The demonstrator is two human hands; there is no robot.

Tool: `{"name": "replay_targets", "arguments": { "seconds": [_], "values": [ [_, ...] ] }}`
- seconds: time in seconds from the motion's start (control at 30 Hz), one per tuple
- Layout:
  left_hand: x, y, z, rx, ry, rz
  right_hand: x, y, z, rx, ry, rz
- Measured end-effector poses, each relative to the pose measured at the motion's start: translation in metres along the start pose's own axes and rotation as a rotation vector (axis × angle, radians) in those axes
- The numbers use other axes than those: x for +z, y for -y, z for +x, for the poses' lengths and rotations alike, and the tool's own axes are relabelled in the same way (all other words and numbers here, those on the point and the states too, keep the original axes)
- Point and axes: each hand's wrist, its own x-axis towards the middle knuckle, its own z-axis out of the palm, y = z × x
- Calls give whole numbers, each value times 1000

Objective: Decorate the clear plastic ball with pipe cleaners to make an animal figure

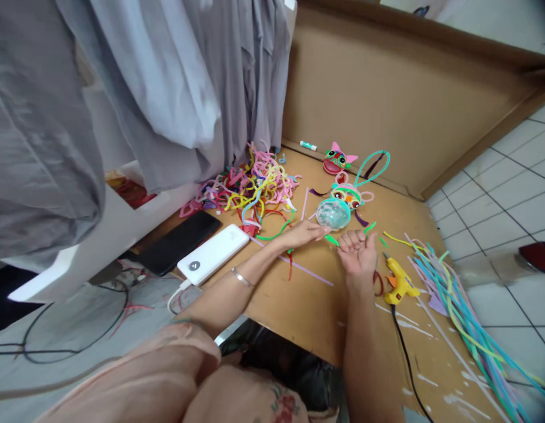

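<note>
A short green pipe cleaner [331, 239] runs between my two hands over the cardboard work surface. At its left end, the fingers of my left hand [305, 233] are pinched together on it. My right hand [358, 251] is curled closed around it, palm side up, and a green tip pokes out beyond the fingers. Just past my hands sits a clear, teal-rimmed round dome [333, 214]. Against it lies a pipe-cleaner animal head [347, 197] with pink ears, purple tassels and a teal loop. Near my right wrist rests a yellow glue gun [401, 283].
A tangle of coloured pipe cleaners [263, 185] lies back left, near a white power bank [214, 254] and a black phone [179, 242]. Long pipe cleaners [464, 317] fill the right edge. A red-and-green animal head [336, 160] and glue stick [308, 145] stand by the cardboard wall [364, 88].
</note>
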Motion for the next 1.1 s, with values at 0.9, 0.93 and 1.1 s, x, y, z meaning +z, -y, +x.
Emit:
{"name": "replay_targets", "arguments": {
  "seconds": [0.9, 0.93, 1.1],
  "values": [
    [-21, 13, 10, -440, -416, -722, -7, 9, -12, 269, 325, -186],
    [-21, 14, 10, -440, -341, -739, -7, 8, -12, 271, 326, -208],
    [-18, 24, 12, -400, -307, -683, -9, 3, -8, 280, 343, -256]
  ]
}}
